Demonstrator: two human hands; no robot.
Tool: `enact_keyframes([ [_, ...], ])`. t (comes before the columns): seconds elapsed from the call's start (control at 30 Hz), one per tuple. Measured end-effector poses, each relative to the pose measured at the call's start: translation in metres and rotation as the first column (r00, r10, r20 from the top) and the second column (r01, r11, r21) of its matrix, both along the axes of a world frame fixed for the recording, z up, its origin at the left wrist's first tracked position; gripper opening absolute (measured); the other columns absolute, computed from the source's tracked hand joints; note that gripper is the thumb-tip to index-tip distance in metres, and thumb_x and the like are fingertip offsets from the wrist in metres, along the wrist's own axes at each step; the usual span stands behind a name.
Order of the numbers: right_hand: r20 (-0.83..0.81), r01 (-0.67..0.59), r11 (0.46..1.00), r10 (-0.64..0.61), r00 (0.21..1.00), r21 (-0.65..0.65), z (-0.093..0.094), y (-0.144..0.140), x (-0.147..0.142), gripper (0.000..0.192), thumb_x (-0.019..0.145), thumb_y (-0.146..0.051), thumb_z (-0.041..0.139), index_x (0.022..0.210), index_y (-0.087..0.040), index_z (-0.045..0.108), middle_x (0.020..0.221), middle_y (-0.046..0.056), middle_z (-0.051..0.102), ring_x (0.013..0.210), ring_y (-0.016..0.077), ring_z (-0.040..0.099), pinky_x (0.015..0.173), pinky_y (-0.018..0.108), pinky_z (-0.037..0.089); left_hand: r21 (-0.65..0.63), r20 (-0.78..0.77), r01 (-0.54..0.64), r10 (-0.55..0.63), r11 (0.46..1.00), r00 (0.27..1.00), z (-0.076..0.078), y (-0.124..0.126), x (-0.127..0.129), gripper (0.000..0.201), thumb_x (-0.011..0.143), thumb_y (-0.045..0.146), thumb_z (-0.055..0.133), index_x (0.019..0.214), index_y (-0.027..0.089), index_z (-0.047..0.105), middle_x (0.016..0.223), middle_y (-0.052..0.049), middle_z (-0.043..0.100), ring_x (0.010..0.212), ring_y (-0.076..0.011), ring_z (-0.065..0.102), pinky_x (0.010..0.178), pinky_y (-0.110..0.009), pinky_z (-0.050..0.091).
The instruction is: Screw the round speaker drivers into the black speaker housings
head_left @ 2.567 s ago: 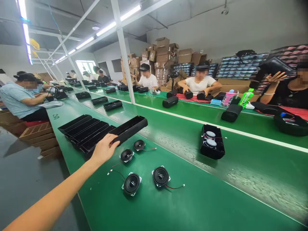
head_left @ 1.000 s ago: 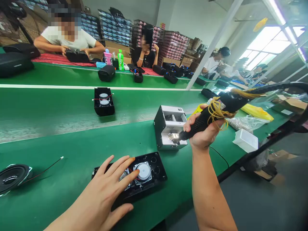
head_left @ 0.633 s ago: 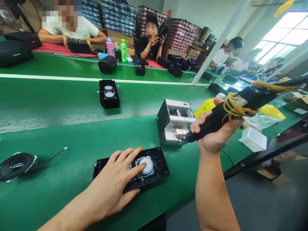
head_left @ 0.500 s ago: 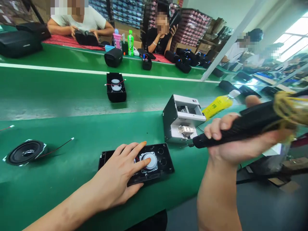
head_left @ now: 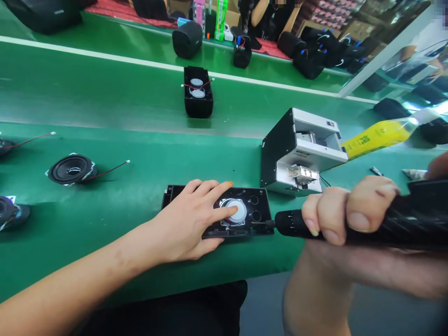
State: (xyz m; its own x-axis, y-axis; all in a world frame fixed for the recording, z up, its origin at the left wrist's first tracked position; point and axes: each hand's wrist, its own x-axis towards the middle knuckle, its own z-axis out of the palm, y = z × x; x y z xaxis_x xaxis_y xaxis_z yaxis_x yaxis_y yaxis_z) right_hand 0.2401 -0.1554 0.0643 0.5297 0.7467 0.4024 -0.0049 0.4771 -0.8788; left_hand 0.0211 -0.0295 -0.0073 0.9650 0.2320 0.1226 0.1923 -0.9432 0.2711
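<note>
My left hand (head_left: 196, 214) lies across a black speaker housing (head_left: 264, 205), thumb along its near side and fingers over its top toward the far edge. Its index fingertip presses on a small round speaker driver (head_left: 238, 212) with a pale cone, set in the housing. The left part of the housing is hidden under this hand. My right hand (head_left: 350, 210) is wrapped round a black electric screwdriver (head_left: 292, 223), held nearly level. The thin bit points left over the housing's right end, beside the driver; whether it touches a screw I cannot tell.
Beyond the housing stands a grey and black benchtop machine (head_left: 285, 154), with a yellow drink bottle (head_left: 378, 135) leaning behind it. Loose round speakers (head_left: 72, 169) with wires lie at left. Another black housing (head_left: 199, 105) sits farther back. A co-worker (head_left: 275, 18) sits across the bench.
The screwdriver has come down and turned more level, its bit now over the housing's right end. My left hand keeps its hold. The view has tilted down toward the bench.
</note>
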Motion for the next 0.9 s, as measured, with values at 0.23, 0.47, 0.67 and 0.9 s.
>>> enact_keyframes([
  [0.23,-0.027,-0.108,0.984,0.113,0.993,0.144,-0.031,0.011,0.0,0.046,0.091,-0.069,0.075,0.126,-0.039,0.075,0.066,-0.008,0.059,0.038,0.0108,0.045,0.033,0.027,0.039,0.016,-0.024,-0.003,0.003,1.0,1.0,0.003,-0.001,0.002,0.057,0.091,0.044,0.076,0.144,0.03,0.063,0.17,-0.017,0.04,0.144,-0.0415,0.05,0.112,-0.06,0.041],
  [0.47,-0.042,-0.09,0.985,0.097,0.994,0.147,-0.042,0.013,0.001,0.052,0.091,-0.075,0.07,0.128,-0.039,0.075,0.068,-0.007,0.057,0.037,0.0098,0.041,0.032,0.025,0.038,0.011,-0.02,-0.005,0.005,1.0,1.0,0.003,0.0,0.002,0.057,0.091,0.045,0.075,0.145,0.031,0.064,0.168,-0.018,0.042,0.143,-0.0408,0.049,0.112,-0.058,0.04],
  [0.67,-0.044,-0.015,0.993,0.021,0.999,0.12,-0.046,0.016,0.0,0.054,0.086,-0.077,0.072,0.125,-0.041,0.074,0.064,-0.008,0.055,0.034,0.0115,0.036,0.029,0.027,0.034,-0.004,-0.02,-0.009,0.009,1.0,1.0,0.003,0.0,0.002,0.056,0.091,0.045,0.075,0.144,0.03,0.064,0.169,-0.017,0.041,0.143,-0.0403,0.049,0.111,-0.057,0.04],
  [0.9,-0.017,-0.052,0.98,0.057,0.998,0.191,-0.052,0.018,-0.006,0.047,0.095,-0.068,0.067,0.125,-0.032,0.073,0.066,-0.006,0.058,0.034,0.0107,0.04,0.031,0.026,0.039,0.004,-0.017,-0.001,0.001,1.0,1.0,0.005,0.0,0.002,0.053,0.094,0.047,0.074,0.143,0.028,0.065,0.168,-0.018,0.041,0.141,-0.0406,0.051,0.11,-0.056,0.041],
])
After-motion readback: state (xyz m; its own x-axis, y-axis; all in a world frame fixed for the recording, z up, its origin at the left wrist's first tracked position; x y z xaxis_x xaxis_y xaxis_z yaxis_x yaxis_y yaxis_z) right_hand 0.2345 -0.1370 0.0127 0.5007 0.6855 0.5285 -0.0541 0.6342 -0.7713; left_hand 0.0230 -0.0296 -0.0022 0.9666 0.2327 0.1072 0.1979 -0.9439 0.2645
